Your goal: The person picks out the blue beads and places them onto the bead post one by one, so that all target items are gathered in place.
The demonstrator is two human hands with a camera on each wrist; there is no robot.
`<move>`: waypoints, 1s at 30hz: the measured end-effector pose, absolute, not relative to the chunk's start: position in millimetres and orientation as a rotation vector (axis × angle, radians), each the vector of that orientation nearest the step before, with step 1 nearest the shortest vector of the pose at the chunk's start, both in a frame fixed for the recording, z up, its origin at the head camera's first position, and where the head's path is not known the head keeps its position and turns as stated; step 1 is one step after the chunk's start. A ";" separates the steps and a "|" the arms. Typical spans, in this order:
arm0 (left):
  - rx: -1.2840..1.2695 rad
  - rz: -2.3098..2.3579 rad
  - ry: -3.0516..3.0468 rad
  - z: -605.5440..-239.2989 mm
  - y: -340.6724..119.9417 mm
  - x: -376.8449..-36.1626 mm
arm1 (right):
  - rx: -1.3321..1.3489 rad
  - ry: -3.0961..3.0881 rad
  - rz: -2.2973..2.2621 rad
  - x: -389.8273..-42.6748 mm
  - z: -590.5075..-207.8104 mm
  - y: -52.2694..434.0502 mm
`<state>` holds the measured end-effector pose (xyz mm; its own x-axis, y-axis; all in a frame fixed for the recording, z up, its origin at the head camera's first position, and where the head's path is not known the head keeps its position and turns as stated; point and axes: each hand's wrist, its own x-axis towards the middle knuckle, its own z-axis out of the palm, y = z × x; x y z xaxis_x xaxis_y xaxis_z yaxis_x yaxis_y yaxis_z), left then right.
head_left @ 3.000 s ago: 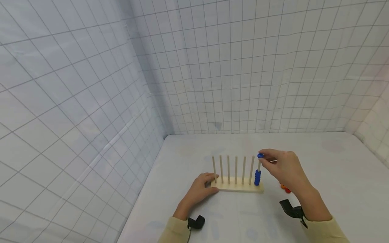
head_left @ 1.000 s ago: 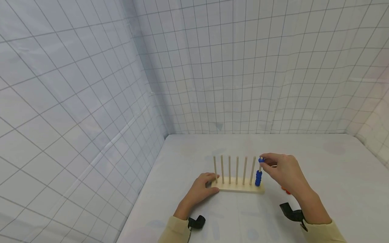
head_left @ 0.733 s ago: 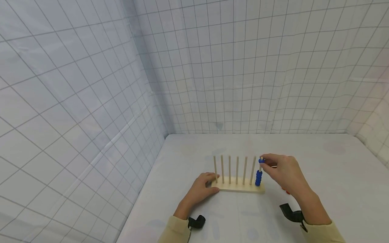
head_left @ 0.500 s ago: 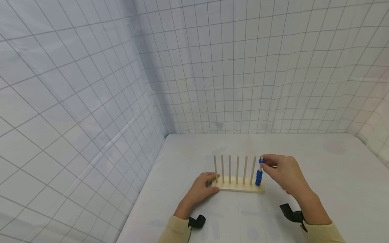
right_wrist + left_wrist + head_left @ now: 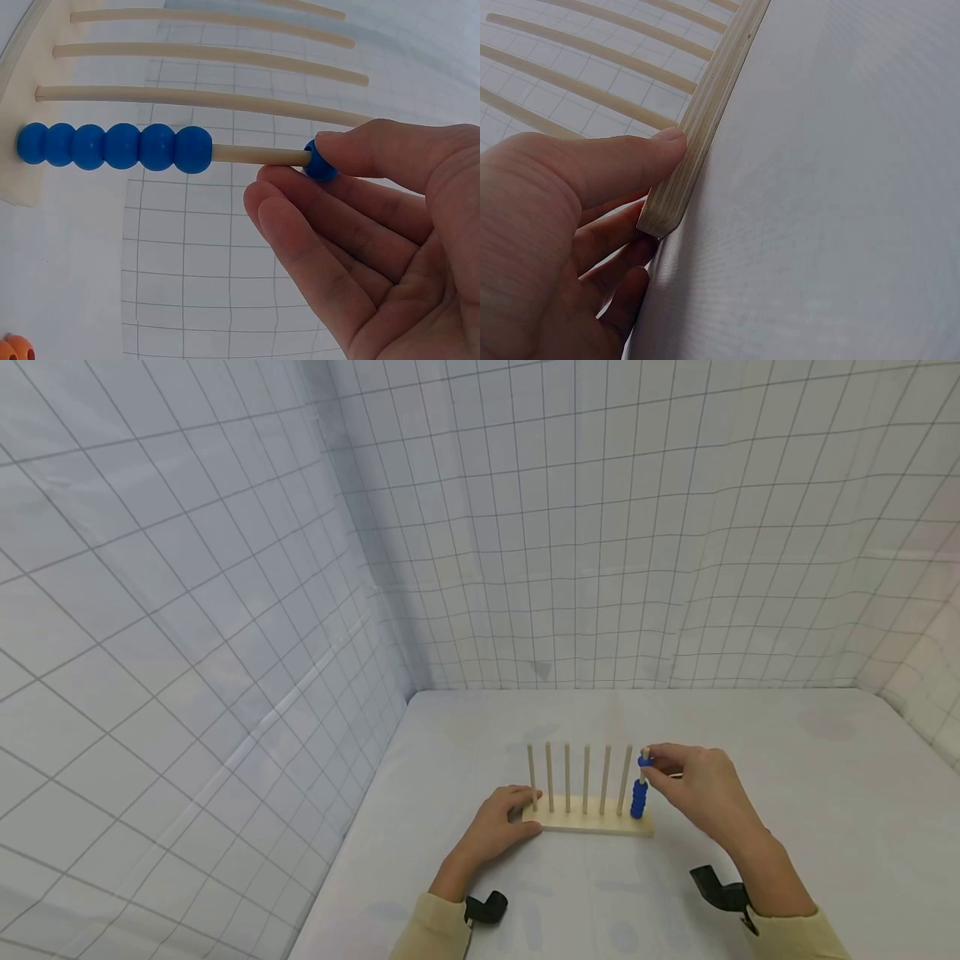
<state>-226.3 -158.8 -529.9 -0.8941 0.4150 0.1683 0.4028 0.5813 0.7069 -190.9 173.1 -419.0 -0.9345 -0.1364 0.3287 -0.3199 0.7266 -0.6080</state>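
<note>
A pale wooden peg stand point(image 5: 588, 824) rests on the white table, with several upright pegs point(image 5: 586, 781) in a row. My left hand point(image 5: 491, 828) grips its left end; in the left wrist view the thumb lies on the front edge and fingers reach behind. Several blue beads point(image 5: 105, 147) are stacked at the bottom of the rightmost peg. Higher on that peg, my right hand point(image 5: 705, 789) pinches another blue bead point(image 5: 321, 166) between thumb and fingers. The peg's tip shows just above this bead in the head view, and bare wood separates it from the stack.
Orange beads point(image 5: 16, 349) lie on the table at the lower left of the right wrist view. Grid-patterned white sheets point(image 5: 562, 568) rise behind and at the sides. A black wrist mount point(image 5: 720, 890) sits on each forearm.
The pinched blue bead has come from the rightmost peg's tip to slightly down its shaft, the right hand lowering with it. That hand now covers the red and orange beads. The left hand stays put.
</note>
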 end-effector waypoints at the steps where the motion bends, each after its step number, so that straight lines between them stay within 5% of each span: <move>1: 0.718 1.234 2.781 -529.8 -158.8 -226.3 | 0.360 -2.671 1.014 -191.0 -419.2 173.2; 30: 0.688 1.252 2.775 -531.3 -159.6 -226.0 | 0.343 -2.699 1.016 -192.7 -430.4 171.6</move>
